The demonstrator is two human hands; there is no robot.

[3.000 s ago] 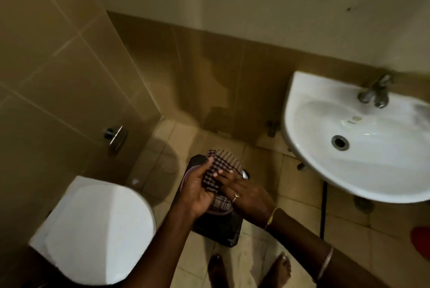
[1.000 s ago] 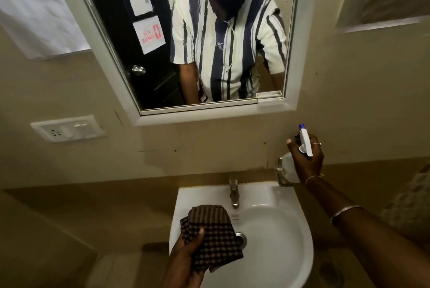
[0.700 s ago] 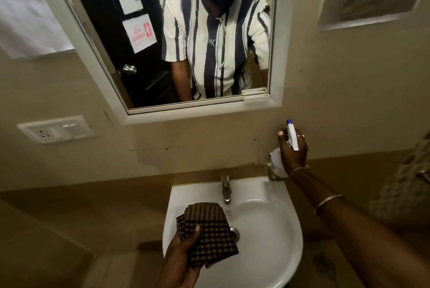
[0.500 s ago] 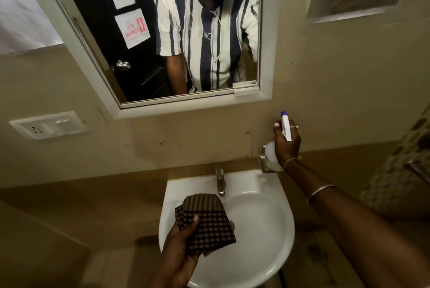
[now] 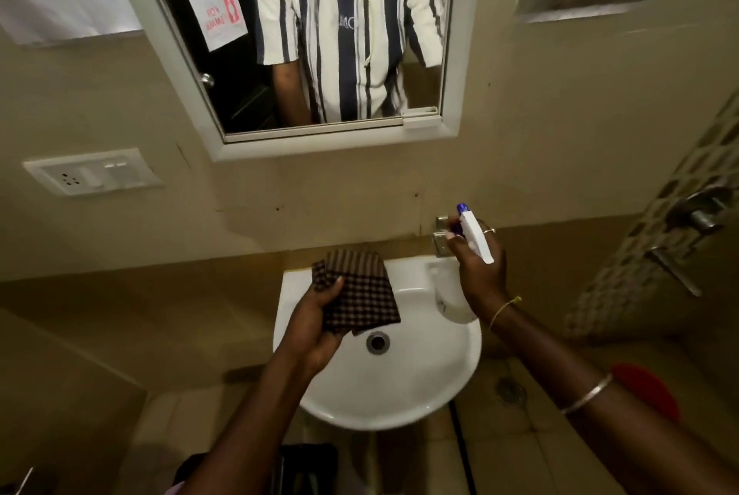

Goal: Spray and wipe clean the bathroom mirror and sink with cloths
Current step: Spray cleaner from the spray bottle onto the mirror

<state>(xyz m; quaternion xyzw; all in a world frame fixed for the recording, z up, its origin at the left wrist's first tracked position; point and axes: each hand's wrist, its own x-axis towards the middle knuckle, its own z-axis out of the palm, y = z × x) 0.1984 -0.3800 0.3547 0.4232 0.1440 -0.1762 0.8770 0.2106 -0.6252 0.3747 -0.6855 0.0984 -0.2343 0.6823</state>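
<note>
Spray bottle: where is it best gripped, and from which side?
Grip the spray bottle at its neck, under the white trigger head, coming from behind: the blue nozzle points away toward the mirror. The right hand holds it so.

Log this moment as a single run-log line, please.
left grip: holds folded cloth over sink | right grip: holds sprayer, nozzle up | mirror: no grip on it
</note>
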